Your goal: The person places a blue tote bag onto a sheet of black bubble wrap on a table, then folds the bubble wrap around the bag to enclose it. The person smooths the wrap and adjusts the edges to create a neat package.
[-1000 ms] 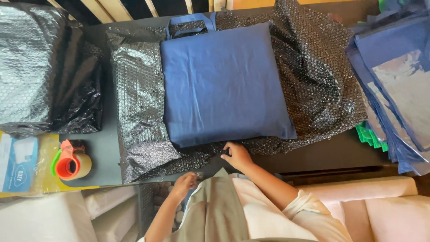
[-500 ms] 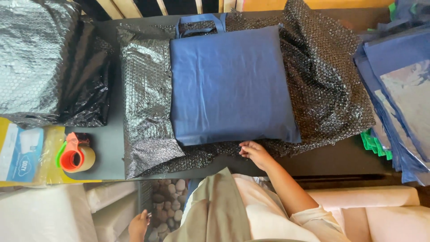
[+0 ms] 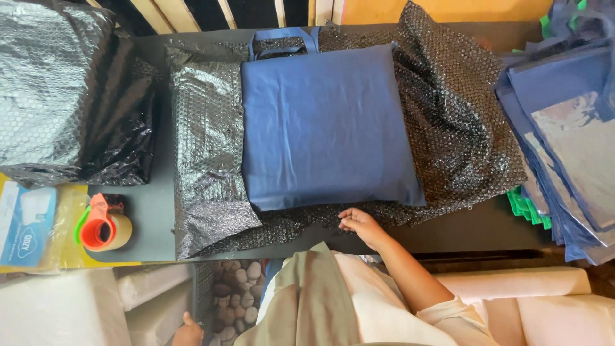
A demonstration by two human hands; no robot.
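Overhead view of a dark table (image 3: 154, 211). One blue cloth bag (image 3: 327, 128), handles away from the person, lies flat on one spread sheet of black bubble wrap (image 3: 461, 141). The right hand (image 3: 360, 223) rests at the sheet's near edge just below the bag, fingertips pinching the wrap. The left hand (image 3: 188, 333) hangs low beside the table (its grip cannot be told).

To wrap well, judged from this layout: keep the bag centred and draw the near edge up evenly, without creasing.

Count: one tape dispenser (image 3: 102, 225), orange with a beige roll, at left; one heap of silvery-black wrap (image 3: 64, 90) far left; one stack of blue bags (image 3: 564, 134) at right (number uncountable).
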